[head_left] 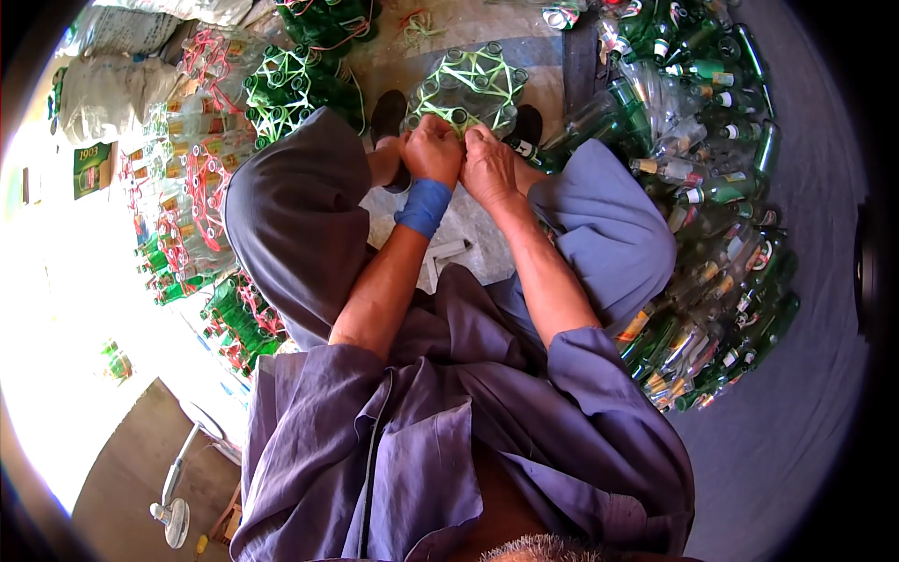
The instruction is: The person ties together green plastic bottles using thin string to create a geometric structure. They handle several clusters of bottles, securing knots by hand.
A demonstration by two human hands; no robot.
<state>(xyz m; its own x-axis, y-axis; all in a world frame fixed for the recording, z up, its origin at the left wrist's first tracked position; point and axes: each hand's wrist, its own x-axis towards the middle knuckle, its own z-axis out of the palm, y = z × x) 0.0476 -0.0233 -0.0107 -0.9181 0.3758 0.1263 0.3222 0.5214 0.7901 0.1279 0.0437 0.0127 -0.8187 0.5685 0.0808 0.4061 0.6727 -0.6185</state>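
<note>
Between my feet stands a bundle of clear glass bottles [473, 96], their necks laced together with light green twine [479, 58]. At the bundle's near edge my left hand [433, 152] is closed in a pinch on the twine, a blue band wrapped round its wrist. Right beside it, my right hand [488, 165] pinches the twine too, its fingers next to a bottle neck. The two hands almost touch, and the ends of the strand between the fingers are too small to make out.
A large heap of loose green and clear bottles [721, 187] lies on the right. Tied bundles of green bottles [281, 89] and red-laced clear bottles [211, 178] stand on the left. Loose twine [423, 30] lies beyond the bundle. A fan [174, 515] is at lower left.
</note>
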